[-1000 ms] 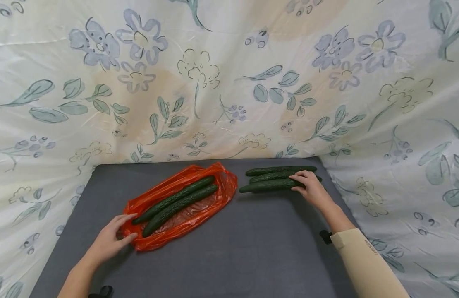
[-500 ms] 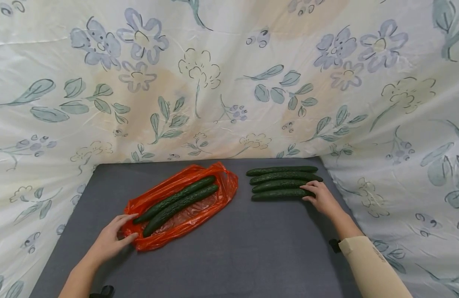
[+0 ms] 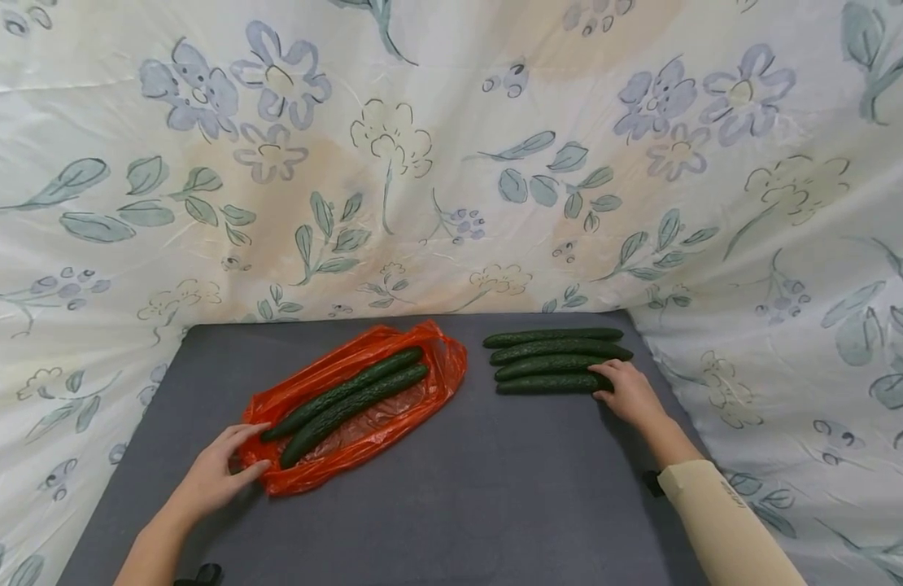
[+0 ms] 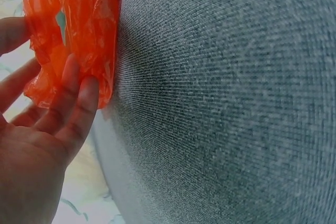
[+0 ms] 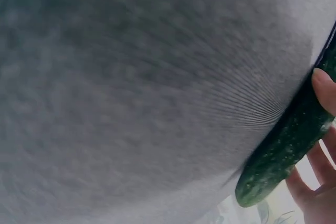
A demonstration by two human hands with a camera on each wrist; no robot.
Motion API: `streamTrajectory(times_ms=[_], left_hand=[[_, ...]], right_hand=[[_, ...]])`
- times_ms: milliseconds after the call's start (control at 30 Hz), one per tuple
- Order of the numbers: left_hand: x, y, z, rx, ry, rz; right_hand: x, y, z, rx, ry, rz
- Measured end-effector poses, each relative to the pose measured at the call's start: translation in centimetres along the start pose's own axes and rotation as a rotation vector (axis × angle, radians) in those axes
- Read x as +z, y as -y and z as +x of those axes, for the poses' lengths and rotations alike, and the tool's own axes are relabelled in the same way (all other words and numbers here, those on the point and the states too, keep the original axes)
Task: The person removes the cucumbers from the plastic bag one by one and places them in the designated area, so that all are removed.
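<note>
Two long dark green cucumbers (image 3: 353, 413) lie side by side in an opened-out red plastic bag (image 3: 334, 460) on the left. My left hand (image 3: 215, 474) touches the bag's near left end with its fingers spread; in the left wrist view the fingertips rest against the crumpled red plastic (image 4: 92, 30). Several more cucumbers lie in a row at the right, almost parallel. My right hand (image 3: 630, 393) pinches the right end of the nearest cucumber (image 3: 543, 383). In the right wrist view the thumb presses one side of this bumpy cucumber (image 5: 286, 153), with fingers on the other side.
Both groups lie on a dark grey cloth-covered table (image 3: 451, 505). A floral curtain (image 3: 422, 163) hangs behind the table and along both sides. The farthest cucumber (image 3: 554, 336) of the row lies near the table's back edge.
My right hand has moved the nearest cucumber down onto the table in front of the others, lining it up with the row. The left hand and the bag have stayed put.
</note>
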State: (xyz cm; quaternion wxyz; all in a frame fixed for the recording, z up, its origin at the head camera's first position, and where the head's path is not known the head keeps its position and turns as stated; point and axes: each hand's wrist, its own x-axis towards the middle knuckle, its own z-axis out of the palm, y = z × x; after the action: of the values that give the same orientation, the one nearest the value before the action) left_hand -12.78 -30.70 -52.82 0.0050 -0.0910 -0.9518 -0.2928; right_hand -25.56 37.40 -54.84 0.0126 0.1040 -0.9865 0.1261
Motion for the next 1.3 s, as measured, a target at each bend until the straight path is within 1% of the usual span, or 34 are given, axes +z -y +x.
streamTrajectory(times_ms=[167,233,333,467,800,1100,1300], left_hand=[[0.0,0.3,-0.2,0.002,0.003,-0.009],[0.0,0.3,-0.2,0.004,-0.001,-0.014],[-0.1,0.4,-0.2,0.007,-0.007,-0.017],[-0.2,0.2,-0.2,0.009,-0.012,-0.013],[0.0,0.3,-0.1,0.018,-0.021,-0.018],[0.2,0.4,-0.2,0.004,-0.011,-0.025],[0.0,0.1,0.0,0.002,-0.001,-0.025]], right_hand=[[-0.8,0.9,0.1,0.012,0.02,0.003],[-1.2,1.5,0.3,0.004,0.008,0.016],[-1.8,2.9,0.9,-0.031,-0.027,0.037],[-2.6,5.6,1.8,-0.097,-0.068,0.06],[-4.1,12.7,4.6,-0.218,-0.102,0.118],[-3.9,18.5,7.2,-0.346,-0.096,0.157],[-3.0,22.4,8.4,-0.441,-0.081,0.174]])
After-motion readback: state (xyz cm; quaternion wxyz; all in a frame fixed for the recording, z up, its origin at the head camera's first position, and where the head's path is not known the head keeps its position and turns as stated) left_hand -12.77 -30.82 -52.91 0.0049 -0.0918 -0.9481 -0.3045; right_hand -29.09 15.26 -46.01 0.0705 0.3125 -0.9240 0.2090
